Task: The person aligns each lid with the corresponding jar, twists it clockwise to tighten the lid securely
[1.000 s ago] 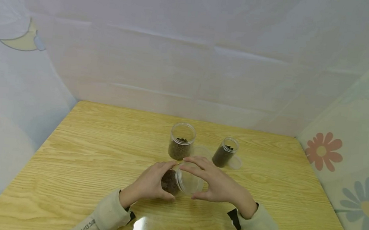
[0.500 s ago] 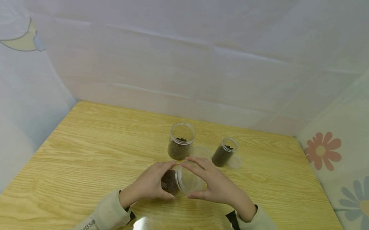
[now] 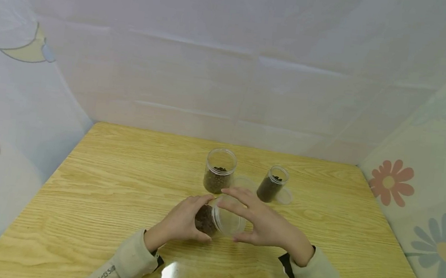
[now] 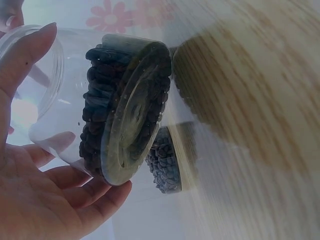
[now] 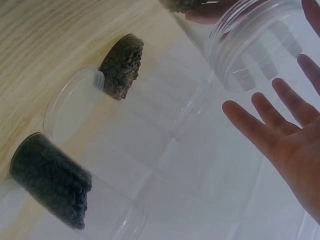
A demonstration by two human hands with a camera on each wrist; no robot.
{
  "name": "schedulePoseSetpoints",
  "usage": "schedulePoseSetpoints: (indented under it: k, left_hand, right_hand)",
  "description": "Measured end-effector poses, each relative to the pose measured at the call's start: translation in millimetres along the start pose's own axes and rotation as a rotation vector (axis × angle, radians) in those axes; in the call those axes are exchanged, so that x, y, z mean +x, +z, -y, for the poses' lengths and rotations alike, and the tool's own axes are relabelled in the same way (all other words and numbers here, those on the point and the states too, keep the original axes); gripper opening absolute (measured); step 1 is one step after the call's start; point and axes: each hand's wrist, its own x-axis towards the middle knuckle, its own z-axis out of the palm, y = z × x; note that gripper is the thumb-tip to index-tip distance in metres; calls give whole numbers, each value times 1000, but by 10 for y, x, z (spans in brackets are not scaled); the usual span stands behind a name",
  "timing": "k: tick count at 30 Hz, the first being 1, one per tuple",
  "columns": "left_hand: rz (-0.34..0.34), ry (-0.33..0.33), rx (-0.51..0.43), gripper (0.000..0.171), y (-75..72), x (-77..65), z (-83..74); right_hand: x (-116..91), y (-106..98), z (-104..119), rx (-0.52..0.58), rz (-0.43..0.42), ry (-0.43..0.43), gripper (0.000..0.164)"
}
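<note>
My left hand [image 3: 184,216] grips a clear screw-top jar [image 3: 206,221], thumb on the near side and fingers round the far side. Dark beans [image 4: 125,100] lie at the jar's base. The jar is tilted, its threaded end [image 5: 235,45] turned toward my right hand [image 3: 261,220]. Spread and fairly straight, the right hand's fingers arch around that clear end. In the right wrist view, several fingertips [image 5: 232,107] stand a little apart from the rim.
Behind the hands stand a wide clear jar [image 3: 217,181] part-filled with dark beans and a narrower one [image 3: 269,189]. Clear lids lie beside them, one lid [image 3: 284,196] right of the narrow jar. Cloth walls enclose the wooden table [image 3: 130,170].
My right hand shifts slightly left and then back right, its thumb moving a little away from the jar. The left hand and the jars keep their places.
</note>
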Motion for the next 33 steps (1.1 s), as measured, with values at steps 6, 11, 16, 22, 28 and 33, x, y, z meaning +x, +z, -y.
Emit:
schedulePoseSetpoints:
  k: [6, 11, 16, 22, 28, 33]
  left_hand:
    - [-1, 3, 5, 94, 1, 2, 1]
    - [-3, 8, 2, 94, 0, 0, 2]
    - [-7, 14, -3, 94, 1, -3, 7]
    - [-7, 15, -4, 94, 9, -6, 18]
    - [-12, 29, -8, 94, 17, -2, 24]
    - [-20, 51, 4, 95, 34, -2, 35]
  right_hand:
    - [-5, 25, -28, 13, 1, -27, 82]
    - [-5, 31, -25, 21, 9, -16, 82]
    - [-3, 43, -26, 15, 5, -8, 80]
    - [-2, 65, -8, 1, -8, 31, 79]
    - [-9, 67, 43, -16, 3, 118, 79]
    - [-23, 61, 72, -13, 14, 148, 79]
